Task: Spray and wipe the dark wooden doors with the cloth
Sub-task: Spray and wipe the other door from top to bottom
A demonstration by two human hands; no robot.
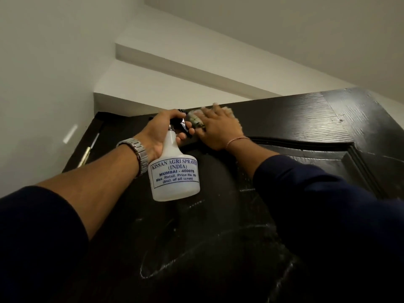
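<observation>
A dark wooden door (306,119) fills the lower right of the head view, seen from below up to its top edge. My left hand (161,130) grips the black trigger head of a white spray bottle (175,173) with blue lettering, held close to the door's upper part. My right hand (218,127) lies flat near the top of the door, pressing a pale cloth (193,120) against the wood; the hand is blurred and covers most of the cloth. Wet streaks show on the lower panel.
White walls and stepped ceiling beams (175,62) lie above the door. A brass hinge (84,158) shows at the door's left edge beside the white wall (43,95). A raised moulding (328,145) frames the door's recessed panel.
</observation>
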